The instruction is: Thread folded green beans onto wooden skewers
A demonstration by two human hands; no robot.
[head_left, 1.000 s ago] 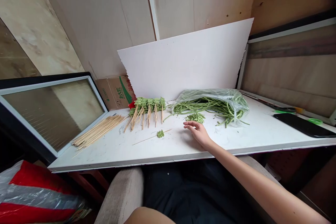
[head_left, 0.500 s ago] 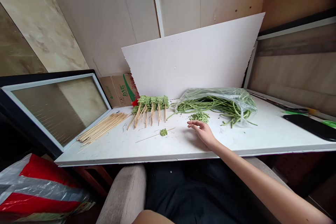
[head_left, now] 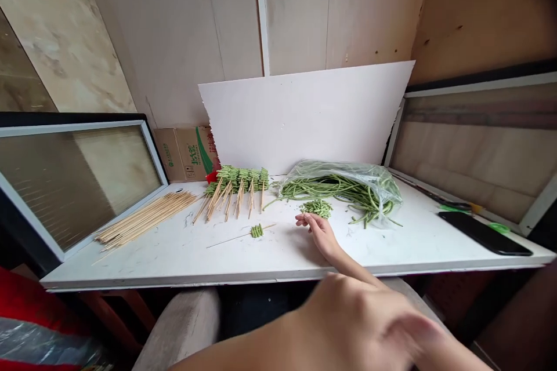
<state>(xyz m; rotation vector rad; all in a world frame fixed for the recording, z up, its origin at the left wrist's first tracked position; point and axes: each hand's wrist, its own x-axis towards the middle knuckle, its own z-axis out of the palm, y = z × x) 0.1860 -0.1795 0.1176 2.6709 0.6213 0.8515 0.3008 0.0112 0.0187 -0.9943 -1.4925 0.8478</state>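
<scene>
My right hand [head_left: 318,231] rests at the near edge of a small pile of cut green bean pieces [head_left: 317,207], fingers loosely stretched and nothing visible in them. In the foreground my left hand [head_left: 369,313], large and blurred, crosses over my right forearm; its fingers are smeared and partly hidden. On the white table [head_left: 174,269], left of my right hand, lies one skewer threaded with a few bean pieces [head_left: 256,231]. Behind it is a stack of finished bean skewers [head_left: 241,178], sticks pointing toward me. Bare bamboo skewers [head_left: 148,220] lie in a bundle at the left.
A clear plastic bag [head_left: 374,173] of long green beans [head_left: 331,186] lies behind the bean pile. A black phone [head_left: 483,233] and a green ring-shaped item [head_left: 498,228] are at the right. A cardboard box [head_left: 187,153] and a white board [head_left: 304,119] stand at the back.
My left hand has come into view from below and now crosses over my right forearm. My right hand stays by the bean pieces. The head view has shifted.
</scene>
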